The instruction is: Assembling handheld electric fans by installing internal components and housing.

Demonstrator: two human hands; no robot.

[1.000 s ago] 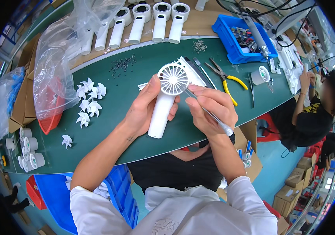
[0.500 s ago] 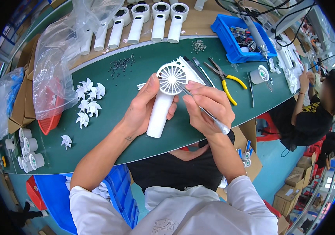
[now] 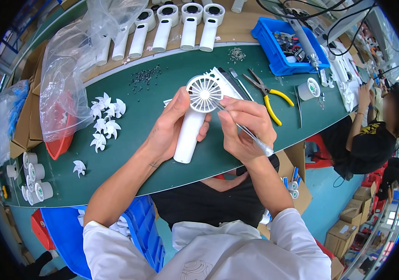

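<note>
My left hand [image 3: 168, 127] is closed round a white handheld fan [image 3: 188, 140], thumb along the rim of its round head. The fan tilts over the green mat, its slotted grille [image 3: 204, 93] facing up. Pinched in my right hand [image 3: 251, 128] is a pair of metal tweezers [image 3: 248, 132]; their tips reach the grille's lower right edge. My right fingertips are close beside the fan's rim. Whether the tips grip anything small cannot be made out. Beyond the fan, partly covered by it, lie white plastic parts [image 3: 225, 79].
White fan blades [image 3: 99, 125] and small dark pieces [image 3: 146, 77] lie leftward. Yellow-handled pliers [image 3: 271, 100], a second pair of tweezers [image 3: 298, 106] and a blue bin [image 3: 281, 70] are rightward. White fans [image 3: 163, 35] line the back. A co-worker [image 3: 372, 135] sits at the right.
My right hand and the tweezers have shifted slightly left and up, tips still at the grille. The fan's handle has tilted very slightly.
</note>
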